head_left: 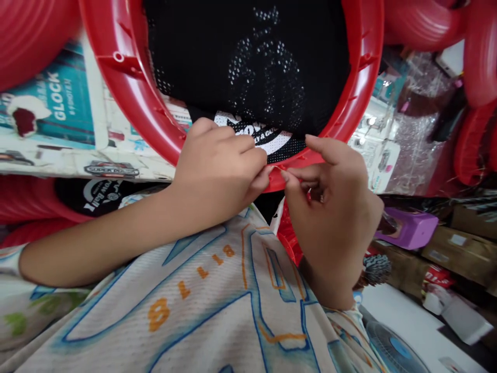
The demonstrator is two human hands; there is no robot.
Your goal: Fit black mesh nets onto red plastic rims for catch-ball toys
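Observation:
A large red plastic ring [367, 88] faces me, with black perforated fabric [202, 57] stretched across its opening. White lettering marks the fabric's lower part. Over the ring's near edge, my left hand [221, 160] is closed, its thumb and fingertip pinched together by the rim. My right hand [334, 207] is just right of it, thumb pressed to curled fingers and index finger raised near the fabric. A thin orange-yellow strand [278, 168] runs between the two pinches, close to the rim. The fingers partly cover its ends.
A worn carton [50, 111] with teal print lies under the ring at left. Red ribbed rings are stacked at the upper left [31, 41] and upper right [423, 20]. Clear plastic packaging [415, 114] lies at right. Lower right are a purple box [411, 228] and brown cartons [466, 254].

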